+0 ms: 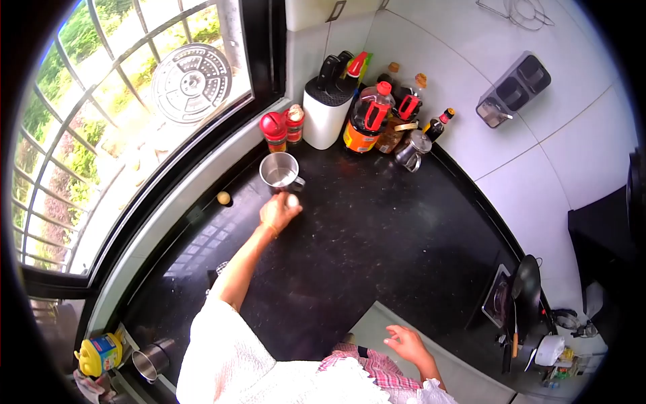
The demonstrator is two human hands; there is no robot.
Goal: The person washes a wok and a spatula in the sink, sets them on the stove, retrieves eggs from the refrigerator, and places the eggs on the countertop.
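Observation:
My left hand (276, 213) reaches out over the black counter, its fingers closed round a pale egg (292, 200). Just beyond those fingers stands a steel mug (279, 170), upright, its handle toward the right. A light brown egg (223, 198) lies on the counter to the left of the mug, near the window ledge. Low in the view, my right hand (409, 347) hovers in front of my body by the counter's front edge, fingers stretched out and holding nothing.
A white knife block (326, 114), red-lidded jars (274, 129), sauce bottles (370, 118) and a small metal pot (413, 150) line the back corner. A wok (527, 286) is at the right, a steel container (152, 361) at the lower left. The barred window borders the left side.

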